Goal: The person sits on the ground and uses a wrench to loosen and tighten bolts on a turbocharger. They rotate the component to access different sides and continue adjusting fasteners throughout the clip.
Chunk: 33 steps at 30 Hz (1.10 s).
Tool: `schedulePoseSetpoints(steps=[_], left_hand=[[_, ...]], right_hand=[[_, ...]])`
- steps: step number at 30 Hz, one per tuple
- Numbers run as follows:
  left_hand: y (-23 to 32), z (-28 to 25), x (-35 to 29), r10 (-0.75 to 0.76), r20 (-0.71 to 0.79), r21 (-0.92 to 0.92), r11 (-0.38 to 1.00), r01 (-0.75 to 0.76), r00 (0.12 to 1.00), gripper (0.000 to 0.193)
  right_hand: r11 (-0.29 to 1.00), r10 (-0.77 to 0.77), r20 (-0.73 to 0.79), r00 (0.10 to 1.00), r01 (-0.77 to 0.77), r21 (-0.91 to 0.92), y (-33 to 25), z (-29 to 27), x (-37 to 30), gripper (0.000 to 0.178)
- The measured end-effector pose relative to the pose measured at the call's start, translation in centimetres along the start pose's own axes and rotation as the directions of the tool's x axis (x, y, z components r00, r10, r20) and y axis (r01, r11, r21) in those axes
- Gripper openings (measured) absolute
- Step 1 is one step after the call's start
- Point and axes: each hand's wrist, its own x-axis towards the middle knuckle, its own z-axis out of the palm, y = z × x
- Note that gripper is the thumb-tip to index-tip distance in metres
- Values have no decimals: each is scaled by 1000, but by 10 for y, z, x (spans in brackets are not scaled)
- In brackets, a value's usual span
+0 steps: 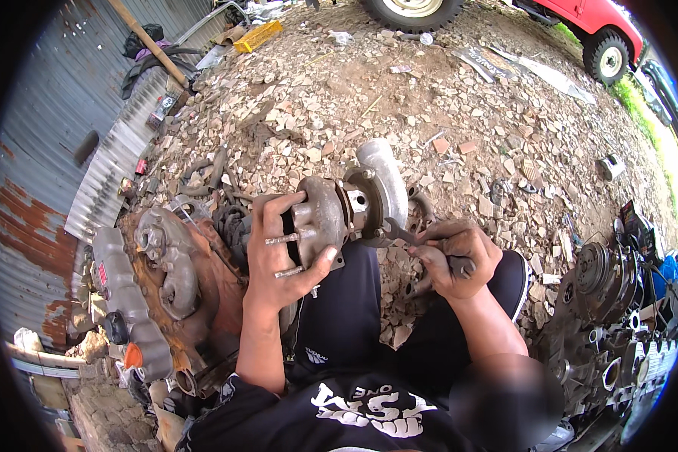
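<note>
A turbocharger [325,215] is held up above my knees, its rusty brown housing on the left and its pale silver housing on the right. My left hand [267,260] is wrapped around the rusty side, the fingers spread over the flange and its studs. In my right hand [467,256] is a metal wrench [401,233]. Its open jaw sits at the middle section of the turbocharger, beside the silver housing; the frame does not show clearly whether it grips a bolt. The wrench's other end sticks out below my right fingers.
Left of me lie a grey valve cover [132,301] and a cast manifold [175,275], near a rusty corrugated metal wall [41,188]. Engine parts [614,354] crowd the right side. Broken stone [316,98] covers the ground. A yellow crate [258,36] and a red vehicle [561,11] stand farther off.
</note>
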Motion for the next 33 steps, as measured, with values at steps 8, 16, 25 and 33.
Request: schedulePoseSetpoints(steps=[8, 16, 25, 33], left_hand=[[2, 1, -1, 23, -11, 28, 999, -23, 1000, 74], [4, -1, -1, -37, -37, 9, 999, 38, 999, 71], [-8, -2, -9, 56, -69, 52, 997, -53, 996, 75], [2, -4, -10, 150, -31, 76, 986, -147, 988, 77]], right_hand=[[950, -266, 165, 950, 287, -121, 3, 4, 3, 38], [958, -272, 46, 961, 275, -75, 9, 21, -21, 42], [984, -3, -69, 998, -9, -177, 9, 32, -11, 37], [714, 664, 81, 743, -663, 226, 10, 33, 27, 35]])
